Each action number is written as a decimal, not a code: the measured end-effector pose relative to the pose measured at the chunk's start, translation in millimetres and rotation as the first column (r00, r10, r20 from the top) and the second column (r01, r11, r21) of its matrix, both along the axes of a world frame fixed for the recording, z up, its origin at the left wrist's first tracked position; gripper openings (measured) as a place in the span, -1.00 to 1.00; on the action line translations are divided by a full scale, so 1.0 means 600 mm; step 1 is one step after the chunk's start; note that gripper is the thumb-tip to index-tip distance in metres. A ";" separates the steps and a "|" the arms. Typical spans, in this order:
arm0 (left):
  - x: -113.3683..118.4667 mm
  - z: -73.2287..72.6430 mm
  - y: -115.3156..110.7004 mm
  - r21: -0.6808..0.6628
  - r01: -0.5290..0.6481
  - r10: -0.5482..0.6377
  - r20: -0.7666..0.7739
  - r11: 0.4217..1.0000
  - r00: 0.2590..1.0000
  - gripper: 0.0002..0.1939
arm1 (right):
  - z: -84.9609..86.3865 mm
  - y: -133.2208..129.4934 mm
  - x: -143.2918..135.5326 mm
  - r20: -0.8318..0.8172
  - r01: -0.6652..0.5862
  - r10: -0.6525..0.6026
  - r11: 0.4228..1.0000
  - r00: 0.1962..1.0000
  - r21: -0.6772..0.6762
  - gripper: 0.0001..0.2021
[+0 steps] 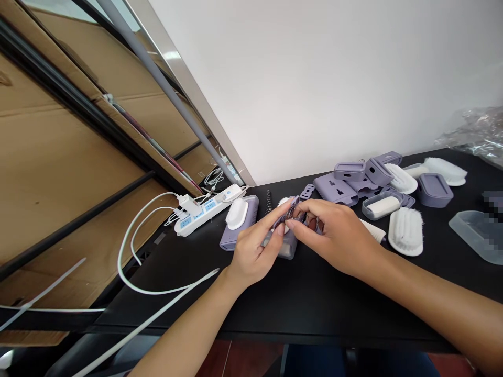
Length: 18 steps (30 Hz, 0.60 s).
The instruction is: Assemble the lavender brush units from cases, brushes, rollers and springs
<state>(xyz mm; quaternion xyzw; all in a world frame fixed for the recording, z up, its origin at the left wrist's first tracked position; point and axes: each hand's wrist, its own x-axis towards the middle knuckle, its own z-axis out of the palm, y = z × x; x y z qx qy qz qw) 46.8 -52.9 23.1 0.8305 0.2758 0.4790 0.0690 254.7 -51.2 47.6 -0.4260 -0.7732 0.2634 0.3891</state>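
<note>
My left hand (257, 246) pinches one end of a small purple part with dark metal coils (290, 210), its thumb and fingers closed on it. The fingers of my right hand (332, 233) are closed on the other side of the same part, so the hands almost touch. Fingers hide much of it. Right below the hands lies a translucent grey case (288, 246) on the black table (314, 303). A dark coiled spring (269, 201) is just behind my left hand. To the left a white brush (237, 213) rests on a purple housing (251, 209).
A white power strip (204, 209) with plugs and cables (153, 291) is at the left. Several purple housings (336, 189) and white brushes (406, 232) lie to the right, with a clear plastic tray (473, 235) and a plastic bag (477, 133) beyond.
</note>
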 end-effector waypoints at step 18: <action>-0.006 0.002 0.003 0.023 -0.037 0.038 -0.040 0.999 0.998 -0.41 | 0.000 0.000 0.001 0.008 0.020 -0.020 1.000 1.000 0.003 -0.82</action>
